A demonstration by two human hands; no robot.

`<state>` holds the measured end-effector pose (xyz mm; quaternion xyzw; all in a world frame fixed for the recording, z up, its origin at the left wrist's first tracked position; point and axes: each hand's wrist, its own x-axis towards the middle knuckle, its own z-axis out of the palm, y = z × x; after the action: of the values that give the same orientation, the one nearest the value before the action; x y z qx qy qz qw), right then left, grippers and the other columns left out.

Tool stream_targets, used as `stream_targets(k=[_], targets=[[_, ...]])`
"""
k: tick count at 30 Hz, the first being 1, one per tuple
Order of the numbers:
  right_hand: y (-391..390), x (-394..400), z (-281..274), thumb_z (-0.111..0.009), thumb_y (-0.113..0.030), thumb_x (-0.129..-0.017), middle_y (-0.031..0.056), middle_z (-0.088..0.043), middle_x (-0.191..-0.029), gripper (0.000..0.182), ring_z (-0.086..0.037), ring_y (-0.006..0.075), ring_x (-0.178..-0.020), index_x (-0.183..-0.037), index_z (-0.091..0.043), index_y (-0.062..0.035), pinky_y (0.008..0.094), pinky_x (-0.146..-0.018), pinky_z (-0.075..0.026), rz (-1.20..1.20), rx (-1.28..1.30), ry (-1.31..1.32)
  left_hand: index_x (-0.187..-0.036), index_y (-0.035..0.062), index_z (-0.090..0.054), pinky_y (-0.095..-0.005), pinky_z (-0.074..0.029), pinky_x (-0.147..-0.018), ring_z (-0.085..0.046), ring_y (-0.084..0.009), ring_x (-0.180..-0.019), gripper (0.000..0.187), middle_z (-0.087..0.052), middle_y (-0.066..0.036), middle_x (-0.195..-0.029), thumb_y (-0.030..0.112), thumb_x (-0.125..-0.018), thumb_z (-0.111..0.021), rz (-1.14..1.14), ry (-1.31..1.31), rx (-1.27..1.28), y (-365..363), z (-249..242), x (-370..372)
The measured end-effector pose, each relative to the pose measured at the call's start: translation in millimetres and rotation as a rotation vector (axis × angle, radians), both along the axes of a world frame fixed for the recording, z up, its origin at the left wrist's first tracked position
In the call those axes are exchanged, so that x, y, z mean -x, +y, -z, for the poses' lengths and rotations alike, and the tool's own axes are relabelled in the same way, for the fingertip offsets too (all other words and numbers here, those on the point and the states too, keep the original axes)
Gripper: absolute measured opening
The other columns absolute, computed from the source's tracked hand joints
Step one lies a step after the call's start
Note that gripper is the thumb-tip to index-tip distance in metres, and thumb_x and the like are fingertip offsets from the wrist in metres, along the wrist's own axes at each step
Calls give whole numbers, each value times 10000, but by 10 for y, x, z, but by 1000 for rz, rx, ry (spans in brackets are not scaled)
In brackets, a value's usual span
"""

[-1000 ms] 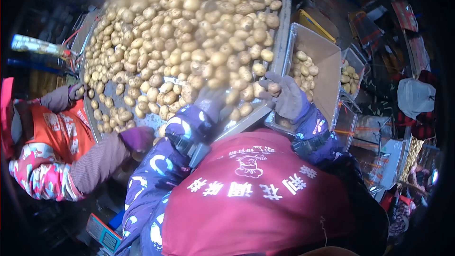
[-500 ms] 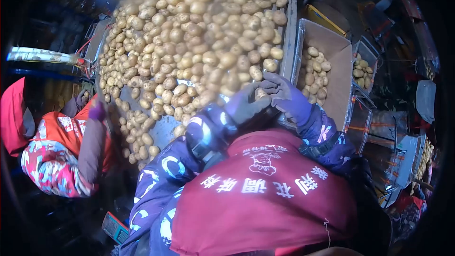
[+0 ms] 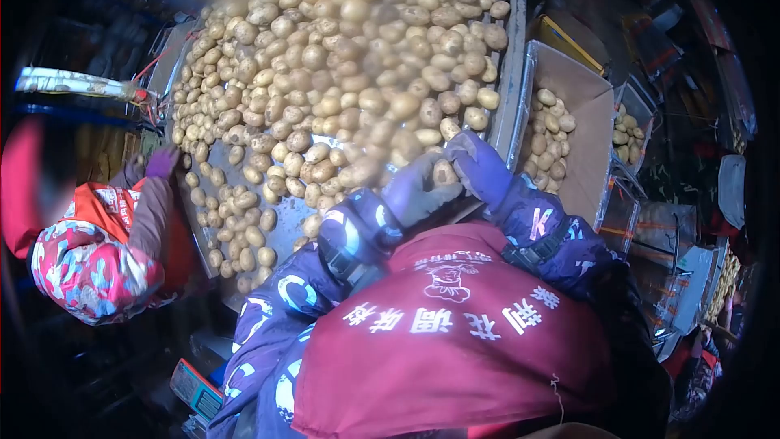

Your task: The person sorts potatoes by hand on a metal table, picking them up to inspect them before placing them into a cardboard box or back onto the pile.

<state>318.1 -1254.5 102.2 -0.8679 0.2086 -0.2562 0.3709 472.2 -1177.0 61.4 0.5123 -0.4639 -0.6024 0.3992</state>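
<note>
Both gloved hands meet on one potato (image 3: 444, 172) at the table's (image 3: 509, 73) near edge — left hand (image 3: 416, 193) cupping, right hand (image 3: 481, 164) curled over it. Best keep it pinched firmly; the cardboard box (image 3: 583, 126) lies just beyond.

The heap of potatoes (image 3: 357, 57) runs off the top edge, and its upper left part is smeared by a blurred patch. The near corner of the bench (image 3: 280, 232) is covered by the person's sleeves and red vest (image 3: 451, 333). A potato (image 3: 444, 172) sits between the left hand (image 3: 418, 189) and the right hand (image 3: 481, 164); which one grips it cannot be told. The cardboard box (image 3: 581, 138) is partly hidden by the right sleeve. A co-worker's hand (image 3: 162, 161) at the left bench edge is small and dim; the head above is blurred.
</note>
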Motion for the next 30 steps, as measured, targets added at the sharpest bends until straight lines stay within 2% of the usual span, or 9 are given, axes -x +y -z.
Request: stream_targets(k=[4,8,12,15,18,21,24,27,30], targets=[[-95,-116,-74,-532,-171,-947,58,-616,-868,178,-590,167,-771,-1039,-580,-27,327,-694,-508,-47,-280,405,-1236,0,-570,-300,-496,-865,-618,-145,-984,429,-667,-87,-1068,172,-877,-731,28,-37,-11,-12,-59,-91],[-81,-93,208,-543,-192,-943,63,-634,-894,212,-612,214,-795,-1056,-588,-19,346,-742,-518,-79,-232,281,-1203,-7,-580,-276,-493,-834,-608,-124,-945,353,-664,-62,-1050,125,-896,-697,82,173,104,-16,320,-84],[-139,-172,75,-541,-197,-943,63,-622,-896,239,-617,235,-773,-1079,-584,-6,356,-751,-521,-49,-164,212,-1172,-4,-591,-266,-488,-820,-596,-107,-934,326,-654,-46,-1038,125,-895,-706,22,30,-25,-23,-370,-164],[-291,19,690,-515,-178,-961,59,-603,-909,243,-602,182,-750,-1134,-562,-14,312,-725,-516,-44,-218,41,-1329,6,-478,-307,-499,-877,-617,-164,-1014,522,-615,-95,-1179,108,-878,-719,259,656,-168,-42,750,-399],[-299,-14,606,-470,-158,-994,29,-553,-909,255,-554,87,-760,-1210,-510,-30,230,-687,-486,230,-1054,-49,-1457,21,-319,-349,-505,-924,-622,-244,-1095,736,-540,-148,-1332,103,-854,-734,132,842,-210,36,418,-424],[-397,67,770,-468,-182,-1007,25,-552,-918,271,-558,98,-766,-1220,-505,-18,243,-677,-491,407,-889,-80,-1519,41,-191,-381,-506,-950,-609,-316,-1156,892,-460,-183,-1441,111,-829,-752,68,1018,-97,126,447,-427],[-471,179,956,-481,-200,-1018,58,-565,-968,304,-557,110,-793,-1260,-476,-17,240,-705,-494,358,-975,-88,-1529,45,-181,-356,-515,-915,-627,-273,-1108,919,-438,-187,-1466,137,-818,-756,42,1030,-62,169,354,-483],[-459,179,1008,-478,-197,-1021,67,-565,-974,310,-554,114,-797,-1273,-466,-18,245,-714,-497,366,-934,-12,-1441,25,-361,-334,-523,-852,-635,-228,-1017,733,-509,-195,-1383,148,-822,-735,-58,906,-109,236,296,-516],[-479,189,1048,-472,-193,-1024,71,-577,-988,304,-569,115,-815,-1275,-480,-22,252,-733,-506,358,-953,-7,-1164,14,-551,-305,-504,-732,-621,-194,-886,373,-605,-172,-1152,194,-859,-668,-15,724,-22,264,966,-768]])
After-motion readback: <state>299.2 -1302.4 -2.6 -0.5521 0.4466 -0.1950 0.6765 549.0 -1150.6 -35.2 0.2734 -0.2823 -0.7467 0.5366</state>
